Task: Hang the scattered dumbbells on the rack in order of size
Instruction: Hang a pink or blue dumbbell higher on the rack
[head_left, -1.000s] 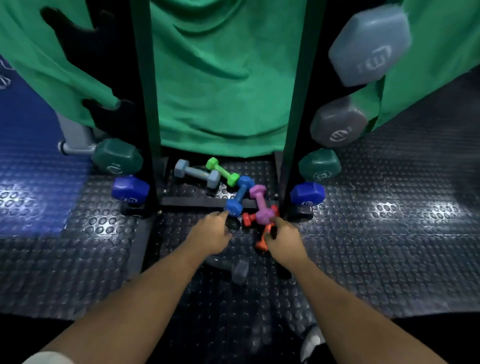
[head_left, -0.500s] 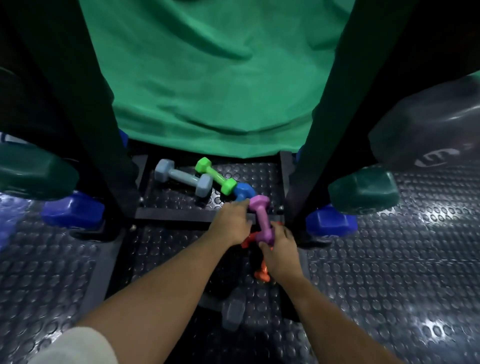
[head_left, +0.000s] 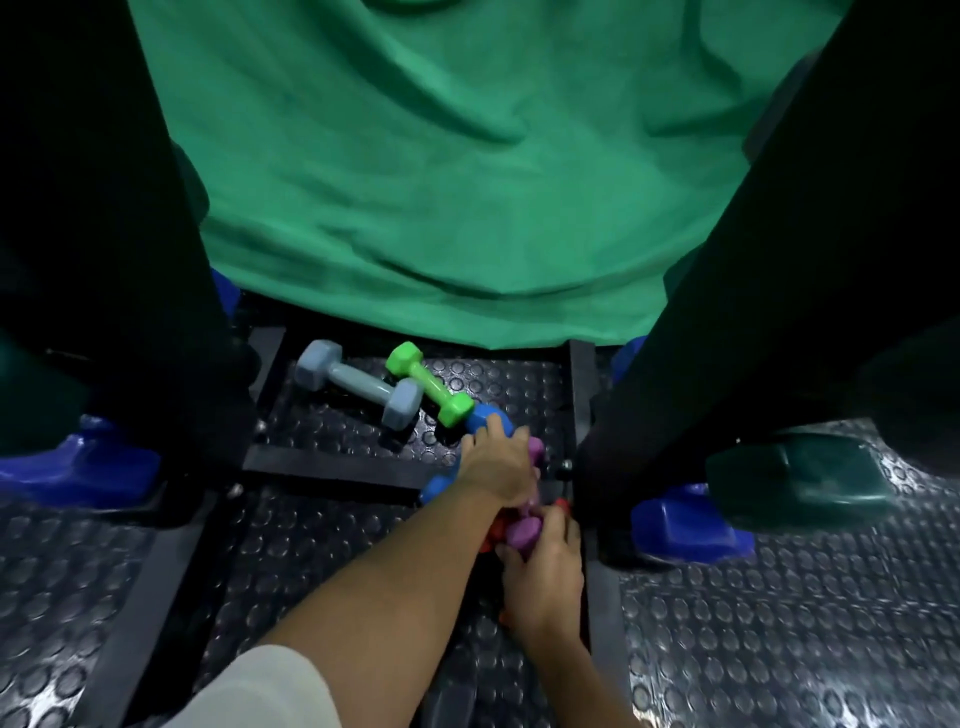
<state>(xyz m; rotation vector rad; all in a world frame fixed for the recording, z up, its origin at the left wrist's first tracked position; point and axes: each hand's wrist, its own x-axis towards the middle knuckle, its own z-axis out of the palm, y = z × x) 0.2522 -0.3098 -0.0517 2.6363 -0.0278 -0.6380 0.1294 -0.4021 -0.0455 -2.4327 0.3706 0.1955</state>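
Observation:
Small dumbbells lie scattered on the studded floor between the black rack's uprights (head_left: 769, 291). My left hand (head_left: 496, 467) is closed over the handle of a blue dumbbell (head_left: 488, 418), whose two ends stick out on either side of it. My right hand (head_left: 545, 577) grips the near end of a purple dumbbell (head_left: 522, 535). An orange dumbbell (head_left: 562, 504) lies partly hidden under both hands. Further back, a grey dumbbell (head_left: 358, 384) and a lime green dumbbell (head_left: 428, 384) lie untouched.
Larger dumbbells hang low on the rack: a blue one at left (head_left: 83, 467), a blue one at right (head_left: 685, 525) and a dark green one (head_left: 795, 488) above it. A green cloth (head_left: 441, 156) hangs behind. A black base crossbar (head_left: 332, 467) runs across the floor.
The camera has dropped closer to the floor. My left hand has moved forward over the blue dumbbell's handle, and my right hand has closed further around the purple dumbbell's near end.

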